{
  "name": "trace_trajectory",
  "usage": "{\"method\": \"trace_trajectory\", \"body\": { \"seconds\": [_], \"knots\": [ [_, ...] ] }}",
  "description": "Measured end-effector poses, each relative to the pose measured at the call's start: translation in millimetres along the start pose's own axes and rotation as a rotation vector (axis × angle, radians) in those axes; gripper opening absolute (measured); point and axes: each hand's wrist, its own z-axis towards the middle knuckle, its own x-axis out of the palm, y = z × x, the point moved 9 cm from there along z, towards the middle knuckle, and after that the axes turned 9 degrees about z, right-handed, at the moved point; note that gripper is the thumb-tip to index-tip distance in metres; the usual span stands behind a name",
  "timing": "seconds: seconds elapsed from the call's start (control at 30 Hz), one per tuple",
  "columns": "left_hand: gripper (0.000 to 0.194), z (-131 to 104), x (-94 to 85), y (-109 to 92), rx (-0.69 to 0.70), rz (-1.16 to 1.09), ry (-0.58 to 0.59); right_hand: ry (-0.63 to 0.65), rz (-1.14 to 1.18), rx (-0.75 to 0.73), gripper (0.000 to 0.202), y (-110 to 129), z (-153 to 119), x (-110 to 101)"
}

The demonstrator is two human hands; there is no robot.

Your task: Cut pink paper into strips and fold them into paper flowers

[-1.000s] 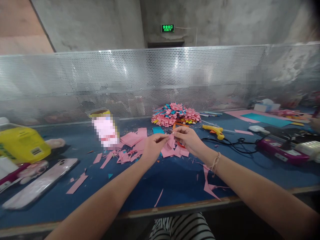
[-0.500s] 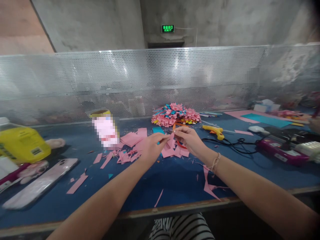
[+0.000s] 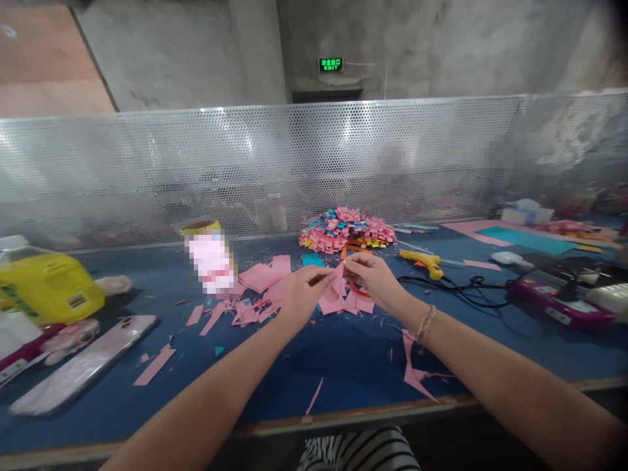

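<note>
Between my two hands is a folded piece of pink paper (image 3: 337, 281), pinched from both sides above the blue tabletop. My left hand (image 3: 305, 291) grips its left edge between thumb and fingers. At the upper right edge, my right hand (image 3: 369, 271) pinches the same paper. Loose pink paper squares (image 3: 260, 278) lie beside my left hand, and cut pink pieces (image 3: 333, 303) rest beneath both hands. Red-orange scissor handles (image 3: 358, 289) show partly behind my right hand. A heap of pink, blue and yellow folded paper pieces (image 3: 346, 230) sits just beyond.
A yellow glue gun (image 3: 422, 260) and a purple power strip (image 3: 559, 302) with black cables are on the right. To the left are a phone (image 3: 83, 366), a yellow-labelled jug (image 3: 52, 288) and a blurred upright phone screen (image 3: 210, 261). A perforated metal screen (image 3: 245, 163) stands behind.
The view has tilted slightly, so everything sits a little lower in the picture. Both hands keep their pinch on the pink paper, with only slight finger movement.
</note>
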Motion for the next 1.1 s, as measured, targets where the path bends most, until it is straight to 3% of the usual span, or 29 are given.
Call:
{"method": "trace_trajectory", "body": {
  "seconds": [0.23,0.43,0.63,0.87,1.1],
  "knots": [
    [0.02,0.1,9.4,7.8,-0.047,-0.129,0.056,-0.009,-0.024,-0.026,0.014,-0.5,1.2,-2.8],
    [0.019,0.6,11.6,15.3,-0.099,-0.187,0.045,0.03,-0.011,0.078,0.017,-8.7,-1.9,3.5],
    [0.017,0.5,15.6,17.1,-0.123,-0.27,0.064,0.034,-0.073,0.0,0.017,-4.8,-0.3,2.4],
    [0.013,1.9,10.3,23.2,-0.186,-0.249,0.034,0.099,-0.089,0.133,0.022,-21.1,-3.7,13.3],
    [0.013,3.1,9.2,24.2,-0.193,-0.272,0.025,0.118,-0.192,0.028,0.025,-15.8,-0.1,11.8]
  ]
}}
